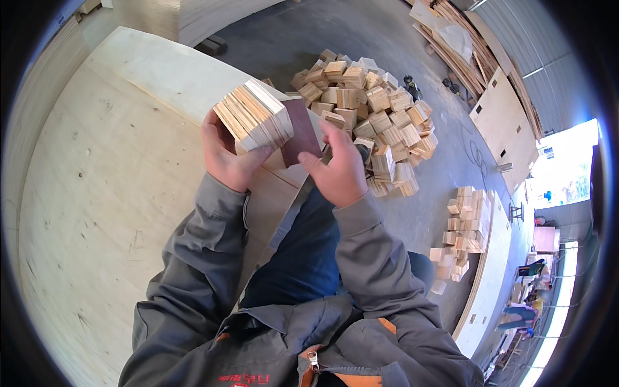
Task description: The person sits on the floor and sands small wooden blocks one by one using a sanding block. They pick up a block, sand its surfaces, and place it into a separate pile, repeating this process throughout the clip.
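My left hand grips a plywood block, its layered edges facing up, with the fingers around its far side and the thumb on its near corner. Up against the block's right side is a flat reddish-brown square piece. My right hand pinches that piece by its right edge, thumb in front and fingers behind. Both are held above the edge of a large pale plywood sheet. Whether the square touches the block all along its side cannot be made out.
A big heap of plywood blocks lies on the grey floor beyond my right hand. More blocks are stacked at the right, by a long pale board. Panels lean at the far right. People are in the distance.
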